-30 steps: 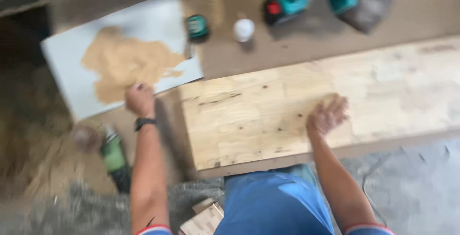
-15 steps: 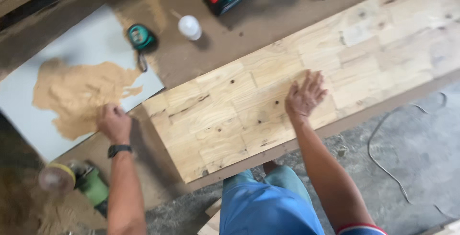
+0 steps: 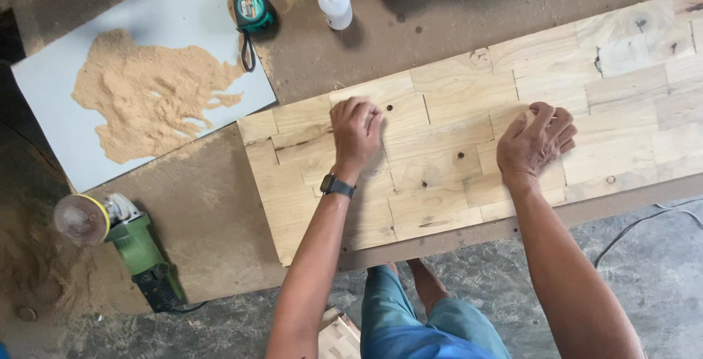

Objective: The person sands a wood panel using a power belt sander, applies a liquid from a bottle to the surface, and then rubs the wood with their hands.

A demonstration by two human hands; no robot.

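While the jointed pine panel [image 3: 469,139] lies flat across the workbench [image 3: 220,205], your left hand [image 3: 355,128] presses on it with fingers curled, perhaps pinching something small; your right hand [image 3: 534,143] rests beside, fingers bent, gripping nothing visible.

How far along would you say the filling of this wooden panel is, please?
Prepared: sawdust lies heaped on the grey sheet, with the glue bottle nearby. In hand: the left hand and right hand both press fingertips onto the wooden panel. Left: dark knots and cracks remain unfilled, and the green grinder lies unused on the bench.
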